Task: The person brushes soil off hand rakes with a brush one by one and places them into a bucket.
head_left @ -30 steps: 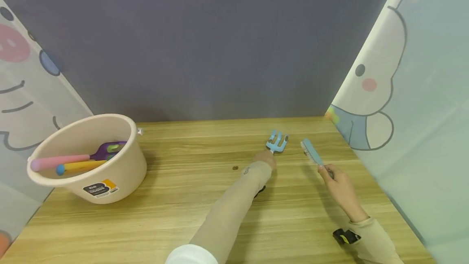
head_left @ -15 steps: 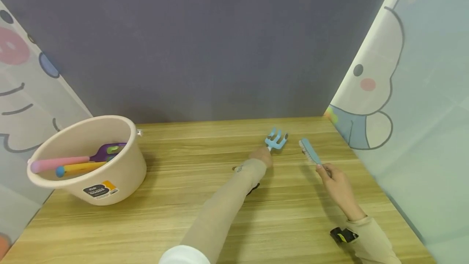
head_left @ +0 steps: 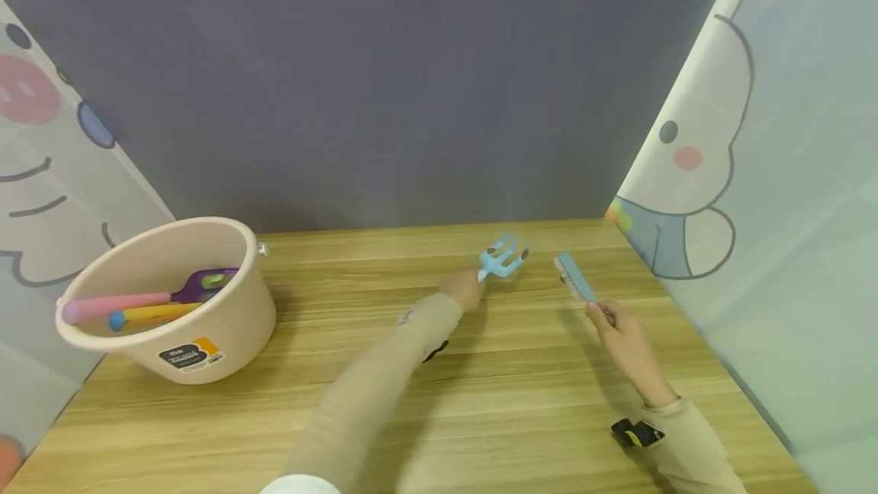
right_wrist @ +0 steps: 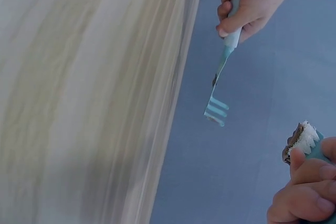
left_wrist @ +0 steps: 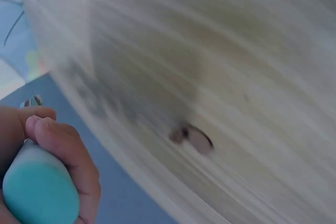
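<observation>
My left hand [head_left: 463,290] grips the handle of a light blue hand fork [head_left: 495,266], its tines pointing away to the right. Brown spots show on the tines. In the left wrist view, fingers wrap the handle, whose turquoise end [left_wrist: 42,192] faces the camera. To the right, my right hand [head_left: 626,335] pinches a blue brush [head_left: 578,279] by its handle, bristles facing left. The right wrist view shows white bristles [right_wrist: 305,141] with a brown, mud-like lump [right_wrist: 291,142] at their edge. Fork and brush are apart, above the table.
A cream bucket [head_left: 240,326] stands on the wooden table [head_left: 549,433] at left. Inside lie a pink-handled tool [head_left: 123,305], a purple shovel head [head_left: 195,287] and a yellow handle [head_left: 154,312]. A brown bit [left_wrist: 199,141] lies on the tabletop. A dark panel rises behind.
My left hand has moved left with the fork, away from the brush, its forearm now covering the brown bit on the table. The right hand and brush have shifted slightly left.
</observation>
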Motion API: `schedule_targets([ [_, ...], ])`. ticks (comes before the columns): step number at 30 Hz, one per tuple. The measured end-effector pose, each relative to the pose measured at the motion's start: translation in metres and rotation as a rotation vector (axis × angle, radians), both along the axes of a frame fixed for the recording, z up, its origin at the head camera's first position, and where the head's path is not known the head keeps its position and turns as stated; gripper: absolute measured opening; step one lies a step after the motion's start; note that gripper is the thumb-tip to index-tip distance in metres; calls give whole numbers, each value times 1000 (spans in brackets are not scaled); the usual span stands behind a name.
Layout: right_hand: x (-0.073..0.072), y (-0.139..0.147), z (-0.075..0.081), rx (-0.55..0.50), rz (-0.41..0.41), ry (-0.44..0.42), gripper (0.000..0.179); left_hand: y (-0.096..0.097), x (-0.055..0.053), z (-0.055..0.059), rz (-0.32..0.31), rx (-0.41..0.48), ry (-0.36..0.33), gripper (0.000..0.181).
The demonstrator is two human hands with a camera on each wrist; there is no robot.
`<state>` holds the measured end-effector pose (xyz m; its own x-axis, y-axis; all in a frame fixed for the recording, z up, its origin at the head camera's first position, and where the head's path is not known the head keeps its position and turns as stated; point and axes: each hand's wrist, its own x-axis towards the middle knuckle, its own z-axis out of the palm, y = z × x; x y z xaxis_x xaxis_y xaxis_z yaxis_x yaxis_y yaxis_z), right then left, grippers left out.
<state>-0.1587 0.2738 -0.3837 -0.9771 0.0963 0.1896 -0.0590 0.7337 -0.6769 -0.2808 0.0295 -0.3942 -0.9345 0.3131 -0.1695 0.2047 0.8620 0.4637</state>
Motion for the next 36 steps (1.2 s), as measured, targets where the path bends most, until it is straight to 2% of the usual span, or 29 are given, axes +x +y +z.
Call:
schedule_targets([
  [7,-8,-13,5,-37,33,-33,57,-37,1,6,5,22,47,30],
  [11,-11,-20,5,-59,41,-25,55,-55,3,7,5,41,100,29],
  [12,-12,-22,5,-67,47,-19,54,-59,3,7,0,35,132,27],
  [16,-15,-32,4,-99,83,-15,52,-78,10,8,11,44,181,25],
  [21,-22,-41,4,-133,98,-13,54,-100,21,9,54,34,201,23],
  [29,-33,-58,6,-143,172,20,47,-119,38,7,64,-10,291,18],
  [36,-38,-75,5,-130,241,42,42,-128,49,9,57,3,303,18],
])
